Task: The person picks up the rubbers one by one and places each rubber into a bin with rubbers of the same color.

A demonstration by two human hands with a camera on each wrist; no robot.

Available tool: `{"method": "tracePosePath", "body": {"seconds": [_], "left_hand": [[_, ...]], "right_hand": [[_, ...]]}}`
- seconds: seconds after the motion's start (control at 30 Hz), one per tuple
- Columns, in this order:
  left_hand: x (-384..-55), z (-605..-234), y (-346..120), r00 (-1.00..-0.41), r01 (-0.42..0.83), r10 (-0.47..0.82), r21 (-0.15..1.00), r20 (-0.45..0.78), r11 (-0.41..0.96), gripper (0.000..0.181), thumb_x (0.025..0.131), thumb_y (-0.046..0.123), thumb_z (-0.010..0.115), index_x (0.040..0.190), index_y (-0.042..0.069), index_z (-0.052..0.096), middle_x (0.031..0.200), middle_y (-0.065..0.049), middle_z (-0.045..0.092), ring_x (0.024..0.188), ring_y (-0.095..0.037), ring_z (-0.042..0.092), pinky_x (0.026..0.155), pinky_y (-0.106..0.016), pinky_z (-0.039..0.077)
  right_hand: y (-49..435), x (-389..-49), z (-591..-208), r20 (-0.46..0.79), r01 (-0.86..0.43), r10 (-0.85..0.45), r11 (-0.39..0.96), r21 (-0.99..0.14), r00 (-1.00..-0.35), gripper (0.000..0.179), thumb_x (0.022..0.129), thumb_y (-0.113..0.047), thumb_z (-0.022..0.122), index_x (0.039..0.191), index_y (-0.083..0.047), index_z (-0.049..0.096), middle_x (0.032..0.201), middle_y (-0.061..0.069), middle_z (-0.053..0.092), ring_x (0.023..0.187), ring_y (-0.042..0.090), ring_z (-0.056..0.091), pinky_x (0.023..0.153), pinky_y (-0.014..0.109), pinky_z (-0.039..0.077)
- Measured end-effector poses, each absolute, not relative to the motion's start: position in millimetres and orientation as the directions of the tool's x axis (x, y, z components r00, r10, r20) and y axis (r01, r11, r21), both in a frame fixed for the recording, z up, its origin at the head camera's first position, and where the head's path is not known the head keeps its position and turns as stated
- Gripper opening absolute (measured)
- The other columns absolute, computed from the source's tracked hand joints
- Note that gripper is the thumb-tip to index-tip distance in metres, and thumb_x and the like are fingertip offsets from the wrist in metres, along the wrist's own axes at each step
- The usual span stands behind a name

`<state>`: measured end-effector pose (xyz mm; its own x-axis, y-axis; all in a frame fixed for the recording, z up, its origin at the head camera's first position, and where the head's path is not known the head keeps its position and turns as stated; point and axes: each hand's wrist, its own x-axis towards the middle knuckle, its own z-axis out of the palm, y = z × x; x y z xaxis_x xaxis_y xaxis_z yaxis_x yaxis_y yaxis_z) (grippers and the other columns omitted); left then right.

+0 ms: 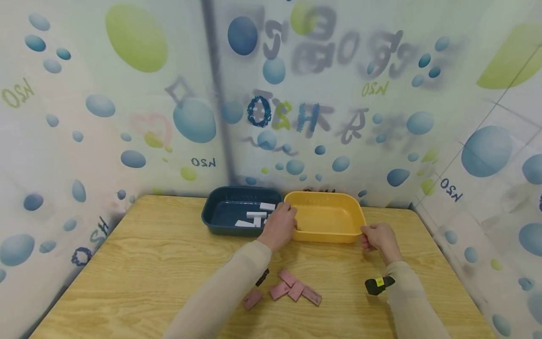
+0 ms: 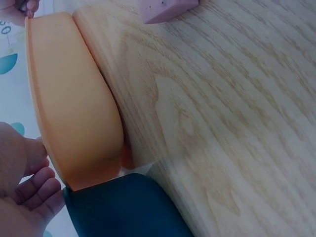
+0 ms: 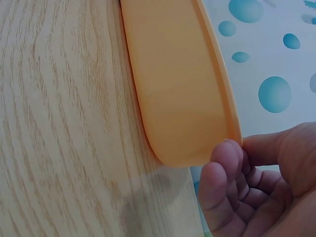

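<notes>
A yellow plastic tub (image 1: 326, 238) stands at the back of the wooden table, right beside a dark blue tub (image 1: 233, 231). My left hand (image 1: 279, 226) grips the yellow tub's rim at its left end, where the two tubs meet; its fingers come close to the blue rim (image 2: 67, 191). With thumb and curled fingers my right hand (image 3: 261, 182) pinches the yellow rim at the front right corner. Several white blocks (image 1: 256, 214) lie in the blue tub, partly hidden by my left hand. Inside the yellow tub, the visible floor (image 1: 328, 219) is bare.
Several pink blocks (image 1: 295, 290) lie in a loose group on the table (image 1: 139, 263) in front of the tubs. Another pink block (image 1: 253, 299) is partly behind my left forearm. A patterned curtain-like wall (image 1: 271, 155) rises right behind the tubs.
</notes>
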<state>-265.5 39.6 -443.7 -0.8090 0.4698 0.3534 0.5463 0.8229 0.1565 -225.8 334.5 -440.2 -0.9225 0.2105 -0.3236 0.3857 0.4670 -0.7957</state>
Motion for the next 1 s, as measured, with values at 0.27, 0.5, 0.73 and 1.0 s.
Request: {"method": "tracePosePath", "body": {"seconds": [0.27,0.5,0.73,1.0], "left_hand": [[-259,-441,35,-0.795,0.574,0.482,0.198,0.369,0.795,0.009,0.095,0.004,0.072,0.104,0.003,0.071,0.097,-0.008,0.054,0.09,-0.022,0.052,0.078,-0.032,0.054],[-252,-440,33,-0.756,0.624,0.505,0.226,0.416,0.748,0.006,0.099,0.006,0.068,0.099,0.003,0.072,0.093,-0.007,0.055,0.088,-0.021,0.054,0.073,-0.03,0.054],[-244,-438,30,-0.735,0.647,0.532,0.198,0.42,0.737,0.008,0.095,0.008,0.075,0.101,0.003,0.073,0.093,-0.005,0.054,0.088,-0.02,0.052,0.071,-0.029,0.051],[-236,-439,23,-0.64,0.728,0.591,0.143,0.491,0.67,0.013,0.09,0.002,0.078,0.1,0.004,0.07,0.09,-0.005,0.05,0.082,-0.019,0.048,0.068,-0.028,0.047]], "right_hand": [[334,-226,-439,-0.32,0.381,0.207,0.465,-0.799,-0.925,0.032,0.109,-0.017,0.047,0.103,0.012,0.059,0.073,0.006,0.06,0.064,0.015,0.059,0.061,0.027,0.057],[335,-226,-441,-0.321,0.382,0.209,0.464,-0.799,-0.924,0.032,0.109,-0.018,0.047,0.104,0.012,0.058,0.074,0.006,0.06,0.064,0.015,0.059,0.061,0.027,0.057],[335,-227,-441,-0.329,0.392,0.214,0.461,-0.796,-0.92,0.032,0.109,-0.018,0.046,0.105,0.011,0.058,0.076,0.007,0.06,0.065,0.016,0.059,0.062,0.027,0.057],[335,-226,-442,-0.324,0.388,0.215,0.457,-0.8,-0.921,0.031,0.109,-0.017,0.046,0.103,0.011,0.058,0.074,0.006,0.06,0.064,0.016,0.059,0.061,0.027,0.057]]}}
